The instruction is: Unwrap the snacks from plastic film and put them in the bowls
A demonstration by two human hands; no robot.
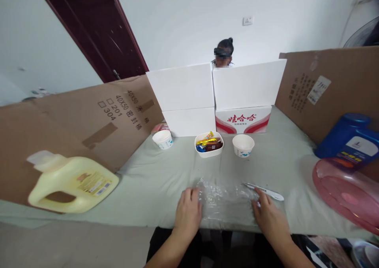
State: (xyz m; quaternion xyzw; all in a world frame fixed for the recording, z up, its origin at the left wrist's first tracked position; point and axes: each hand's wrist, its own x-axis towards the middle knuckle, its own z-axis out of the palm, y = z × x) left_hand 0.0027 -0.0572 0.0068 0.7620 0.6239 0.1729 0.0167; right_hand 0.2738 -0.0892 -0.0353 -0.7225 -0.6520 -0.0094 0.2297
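Observation:
A crinkled, see-through plastic bag or sheet lies flat near the front edge of the table. My left hand has its fingers curled over the left edge of the plastic. At the opposite edge, my right hand pinches the plastic with thumb and fingers. A slim tool with a white handle and a thin metal end rests just beyond my right fingers; its exact kind is unclear. Further back, a white tub holds several wrapped snacks. Two paper bowls, left and right, flank it.
White panels and a white-and-red box stand across the back, with a person behind. Cardboard walls both sides. A yellow jug lies left; a blue bottle and pink plastic basin are right.

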